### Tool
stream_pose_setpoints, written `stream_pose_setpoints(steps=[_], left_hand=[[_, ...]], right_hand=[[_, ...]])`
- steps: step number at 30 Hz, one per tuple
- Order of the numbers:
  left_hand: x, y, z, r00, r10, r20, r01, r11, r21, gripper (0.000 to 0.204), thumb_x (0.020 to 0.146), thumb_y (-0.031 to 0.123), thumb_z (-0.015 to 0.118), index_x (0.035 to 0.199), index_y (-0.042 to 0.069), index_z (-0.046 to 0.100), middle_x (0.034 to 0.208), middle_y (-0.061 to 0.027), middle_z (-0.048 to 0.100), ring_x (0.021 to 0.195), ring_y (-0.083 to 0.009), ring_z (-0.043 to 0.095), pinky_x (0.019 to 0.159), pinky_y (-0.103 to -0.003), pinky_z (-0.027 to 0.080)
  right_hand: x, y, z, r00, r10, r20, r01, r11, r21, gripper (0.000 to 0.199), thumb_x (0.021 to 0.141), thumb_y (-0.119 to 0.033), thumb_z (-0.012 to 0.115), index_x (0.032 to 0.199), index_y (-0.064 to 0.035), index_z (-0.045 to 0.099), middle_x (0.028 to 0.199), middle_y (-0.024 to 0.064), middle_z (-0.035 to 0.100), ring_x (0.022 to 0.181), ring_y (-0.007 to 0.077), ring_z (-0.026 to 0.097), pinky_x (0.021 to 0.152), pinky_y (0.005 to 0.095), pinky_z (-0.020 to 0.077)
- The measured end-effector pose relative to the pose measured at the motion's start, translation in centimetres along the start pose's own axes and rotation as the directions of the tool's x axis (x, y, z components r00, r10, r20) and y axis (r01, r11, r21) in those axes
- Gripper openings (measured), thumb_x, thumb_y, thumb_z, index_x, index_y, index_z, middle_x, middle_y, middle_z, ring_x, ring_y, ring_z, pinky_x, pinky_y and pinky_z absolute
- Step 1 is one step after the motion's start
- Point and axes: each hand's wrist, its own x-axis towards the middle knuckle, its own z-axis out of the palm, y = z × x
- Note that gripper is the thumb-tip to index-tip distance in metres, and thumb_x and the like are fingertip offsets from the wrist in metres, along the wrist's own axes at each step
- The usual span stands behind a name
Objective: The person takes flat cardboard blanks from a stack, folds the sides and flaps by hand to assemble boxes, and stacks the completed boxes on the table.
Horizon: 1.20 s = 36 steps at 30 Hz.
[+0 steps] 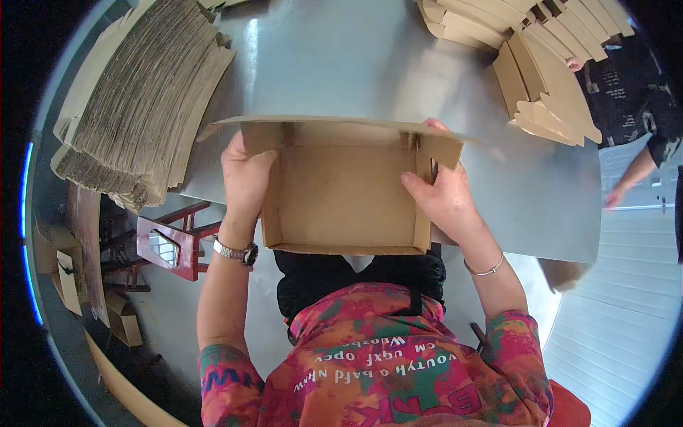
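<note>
Gripped at its ten and two o'clock corners, an open cardboard box (347,206) sits near the centre, between the left hand (245,174) and the right hand (449,196) of a worker in a multicoloured shirt (370,302). Each hand closes on a side wall, the right thumb over the inner face, most fingers hidden behind. A broad flap (341,126) rises along the box's twelve o'clock edge. A watch (236,252) circles the left wrist, a thin bangle (485,270) the right. Beyond, a metal table (320,78) stretches toward twelve, with a thick stack of flat cardboard (142,99) at ten and folded cardboard pieces (544,82) at two. A red stool (188,252) stands near nine. Farther out, between two and three, stands a co-worker (617,92) in dark clothing, one hand lowered.
</note>
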Motion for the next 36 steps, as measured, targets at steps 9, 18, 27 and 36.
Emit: stream_pose_setpoints(steps=[9, 18, 27, 36], left_hand=[[0.6, 0.3, -1.7, 0.955, -0.183, 0.234, 0.26, 0.897, -0.358, 0.028, 0.098, 0.018, 0.056, 0.119, 0.0, 0.057, 0.104, -0.0025, 0.062, 0.091, -0.0108, 0.059, 0.08, -0.027, 0.049], [-1.5, 1.7, -1.6, 0.886, 0.146, 0.44, -0.272, 0.932, 0.239, 0.057, 0.085, -0.006, 0.049, 0.14, 0.008, 0.045, 0.15, -0.0165, 0.032, 0.142, -0.0275, 0.029, 0.112, -0.038, 0.028], [-2.2, 1.6, -2.0, 0.754, 0.306, 0.581, -0.61, 0.657, 0.444, 0.048, 0.089, -0.003, 0.047, 0.136, 0.008, 0.048, 0.149, -0.0231, 0.031, 0.142, -0.0431, 0.02, 0.114, -0.047, 0.024], [-3.6, 2.0, -0.6, 0.941, -0.192, 0.278, 0.278, 0.908, -0.312, 0.058, 0.09, 0.006, 0.054, 0.142, -0.007, 0.031, 0.136, -0.0145, 0.046, 0.124, -0.0223, 0.047, 0.106, -0.035, 0.038]], right_hand=[[-1.5, 4.4, -3.4, 0.97, -0.109, 0.218, -0.036, 0.819, 0.572, 0.034, 0.092, -0.009, 0.057, 0.125, -0.0006, 0.059, 0.149, 0.0173, 0.038, 0.143, 0.026, 0.026, 0.116, 0.0365, 0.019], [-3.0, -0.1, 1.3, 0.971, -0.136, 0.197, 0.142, 0.99, -0.017, 0.073, 0.083, 0.004, 0.044, 0.15, 0.0031, 0.014, 0.154, 0.0339, -0.009, 0.147, 0.0391, -0.004, 0.117, 0.0431, 0.0115], [-2.6, 0.3, 1.0, 0.953, -0.185, 0.241, 0.194, 0.981, -0.011, 0.068, 0.081, 0.005, 0.04, 0.147, 0.0032, 0.023, 0.151, 0.0394, -0.005, 0.144, 0.0446, -0.01, 0.117, 0.0447, 0.0093], [-2.6, 0.8, -0.6, 0.922, -0.36, 0.14, 0.347, 0.931, 0.109, 0.072, 0.079, 0.01, 0.04, 0.148, -0.0086, 0.03, 0.158, 0.0256, -0.005, 0.148, 0.0337, -0.006, 0.117, 0.042, 0.0114]])
